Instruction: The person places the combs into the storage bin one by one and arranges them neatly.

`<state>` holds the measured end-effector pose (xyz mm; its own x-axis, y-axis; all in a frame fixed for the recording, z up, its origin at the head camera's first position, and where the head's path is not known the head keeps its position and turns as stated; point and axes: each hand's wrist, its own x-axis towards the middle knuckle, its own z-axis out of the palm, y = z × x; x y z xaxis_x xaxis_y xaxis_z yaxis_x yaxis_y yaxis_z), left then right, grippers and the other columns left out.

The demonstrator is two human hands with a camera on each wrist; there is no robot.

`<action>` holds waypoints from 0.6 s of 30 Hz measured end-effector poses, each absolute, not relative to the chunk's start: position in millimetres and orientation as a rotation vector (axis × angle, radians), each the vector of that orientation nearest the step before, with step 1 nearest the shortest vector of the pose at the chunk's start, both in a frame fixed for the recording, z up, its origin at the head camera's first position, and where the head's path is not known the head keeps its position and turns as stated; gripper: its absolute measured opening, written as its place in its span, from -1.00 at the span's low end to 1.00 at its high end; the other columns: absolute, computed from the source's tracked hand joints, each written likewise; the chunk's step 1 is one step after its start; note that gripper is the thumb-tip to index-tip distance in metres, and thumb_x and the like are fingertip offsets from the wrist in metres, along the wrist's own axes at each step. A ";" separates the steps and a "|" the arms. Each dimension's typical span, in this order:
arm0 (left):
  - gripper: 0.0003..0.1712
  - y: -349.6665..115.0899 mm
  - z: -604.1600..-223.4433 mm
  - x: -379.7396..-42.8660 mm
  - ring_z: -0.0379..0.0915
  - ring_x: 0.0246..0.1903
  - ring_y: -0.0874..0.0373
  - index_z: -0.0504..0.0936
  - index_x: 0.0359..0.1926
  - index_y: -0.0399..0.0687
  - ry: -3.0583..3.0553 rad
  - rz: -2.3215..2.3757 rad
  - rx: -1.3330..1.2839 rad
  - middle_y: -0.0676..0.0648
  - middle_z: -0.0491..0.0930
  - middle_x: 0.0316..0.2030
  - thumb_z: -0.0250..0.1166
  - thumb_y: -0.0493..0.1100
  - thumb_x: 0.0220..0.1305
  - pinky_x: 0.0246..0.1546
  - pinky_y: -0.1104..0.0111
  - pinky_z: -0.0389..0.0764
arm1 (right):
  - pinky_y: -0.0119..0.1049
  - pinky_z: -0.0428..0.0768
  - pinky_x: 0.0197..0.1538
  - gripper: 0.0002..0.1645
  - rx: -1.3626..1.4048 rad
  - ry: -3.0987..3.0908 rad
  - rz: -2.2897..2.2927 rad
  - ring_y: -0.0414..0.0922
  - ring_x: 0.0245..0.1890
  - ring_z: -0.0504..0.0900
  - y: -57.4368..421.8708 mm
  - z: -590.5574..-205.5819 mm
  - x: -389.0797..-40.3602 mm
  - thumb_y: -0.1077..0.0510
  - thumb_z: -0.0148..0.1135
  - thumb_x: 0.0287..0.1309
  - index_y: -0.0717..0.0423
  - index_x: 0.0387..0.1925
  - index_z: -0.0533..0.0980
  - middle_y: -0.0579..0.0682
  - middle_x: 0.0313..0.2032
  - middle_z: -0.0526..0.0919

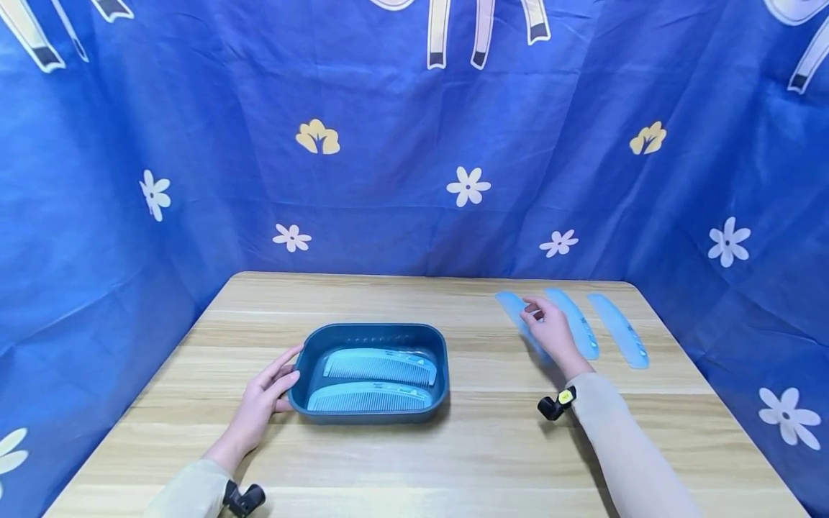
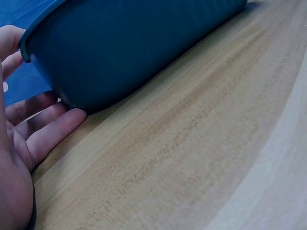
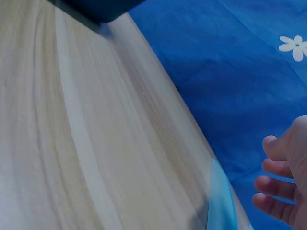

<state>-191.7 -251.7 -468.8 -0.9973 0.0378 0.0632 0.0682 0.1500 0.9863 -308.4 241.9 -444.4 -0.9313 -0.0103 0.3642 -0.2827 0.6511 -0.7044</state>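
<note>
A dark teal rectangular basin [image 1: 442, 367] stands on the table. Two light-blue combs [image 1: 382, 365] lie inside it, one behind the other. My left hand [image 1: 262, 396] holds the basin's left end, thumb and fingers at the rim; the left wrist view has the lower fingers [image 2: 60, 127] against its bottom corner. Over at the right, my right hand [image 1: 549, 329] hovers above the leftmost blue comb [image 1: 509, 302], hiding part of it. Its fingers are loosely bent with nothing between them, as the right wrist view confirms. That comb [image 3: 220, 196] appears below the hand there.
Two more blue combs, a middle one [image 1: 576, 327] and a right one [image 1: 618, 331], lie slanted beside the right hand. A blue patterned cloth [image 1: 388, 201] hangs behind and along the sides of the wooden table [image 1: 492, 460].
</note>
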 end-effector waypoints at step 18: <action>-0.50 -251.6 -466.3 -189.3 0.35 -0.12 0.11 0.21 0.19 0.23 -2.382 -1.999 -0.114 -0.24 0.24 0.06 0.02 -0.02 0.21 -0.44 0.20 0.54 | -0.04 0.39 -0.20 -0.49 0.020 -2.790 0.956 0.08 -0.19 0.41 251.7 -450.1 -328.9 0.12 0.15 0.00 0.18 0.03 0.34 0.20 -0.18 0.44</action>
<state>-189.3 -251.6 -466.3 -0.9969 0.0373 0.0698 0.0752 0.1722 0.9822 -328.9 251.7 -450.1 -0.9815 0.0494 0.1852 -0.0746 0.7916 -0.6065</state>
